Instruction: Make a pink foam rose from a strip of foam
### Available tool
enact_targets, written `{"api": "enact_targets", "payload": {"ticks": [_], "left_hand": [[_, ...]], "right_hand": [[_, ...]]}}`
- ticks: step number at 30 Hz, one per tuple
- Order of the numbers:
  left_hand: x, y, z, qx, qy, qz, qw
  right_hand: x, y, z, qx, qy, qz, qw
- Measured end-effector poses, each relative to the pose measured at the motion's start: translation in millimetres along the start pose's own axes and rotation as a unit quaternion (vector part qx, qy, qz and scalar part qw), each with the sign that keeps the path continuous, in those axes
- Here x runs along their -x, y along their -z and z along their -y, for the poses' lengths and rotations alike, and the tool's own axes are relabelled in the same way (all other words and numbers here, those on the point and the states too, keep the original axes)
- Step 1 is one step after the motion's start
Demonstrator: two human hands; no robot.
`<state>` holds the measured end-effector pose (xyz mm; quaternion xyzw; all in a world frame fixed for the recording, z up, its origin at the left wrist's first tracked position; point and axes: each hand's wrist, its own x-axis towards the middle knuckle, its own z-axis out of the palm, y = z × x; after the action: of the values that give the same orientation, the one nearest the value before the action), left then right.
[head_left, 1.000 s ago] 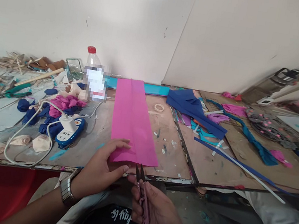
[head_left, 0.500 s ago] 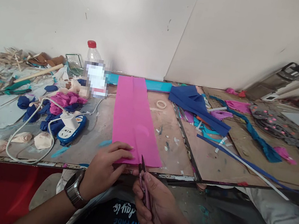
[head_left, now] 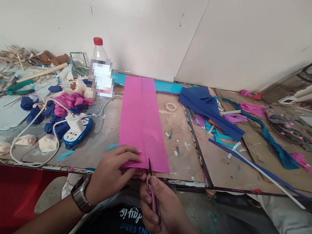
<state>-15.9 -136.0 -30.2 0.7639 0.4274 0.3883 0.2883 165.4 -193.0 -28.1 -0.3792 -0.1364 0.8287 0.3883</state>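
A long strip of pink crepe paper [head_left: 140, 122] lies lengthwise on the table, creased down its length. My left hand [head_left: 115, 170] grips its near edge, fingers on top and thumb below; a metal watch is on that wrist. Pink-handled scissors [head_left: 152, 197] are in my right hand [head_left: 161, 209], its fingers wrapped round the handles. Their dark blades point away from me at the paper's near edge, just right of my left fingertips. One blade shows on top of the paper; whether the other is beneath it is hidden.
Left are a power strip [head_left: 73, 137] with a white cable, crumpled paper flowers [head_left: 70, 103] and green-handled pliers [head_left: 20, 88]. A bottle [head_left: 98, 47] stands behind a lit phone [head_left: 102, 78]. Right are a tape ring [head_left: 171, 107], folded blue paper [head_left: 205, 105] and a white strip [head_left: 273, 182].
The view has shifted slightly. Both hands keep almost the same places at the paper's near edge, and the scissor blades look closer together than before.
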Motion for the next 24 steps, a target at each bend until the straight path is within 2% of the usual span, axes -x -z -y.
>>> {"api": "enact_targets", "payload": {"ticks": [24], "left_hand": [[-0.2,1.0,0.8,0.001,0.004,0.000,1.000]], "right_hand": [[-2.4,-1.3,-2.5,0.016,0.009,-0.003,1.000]]}}
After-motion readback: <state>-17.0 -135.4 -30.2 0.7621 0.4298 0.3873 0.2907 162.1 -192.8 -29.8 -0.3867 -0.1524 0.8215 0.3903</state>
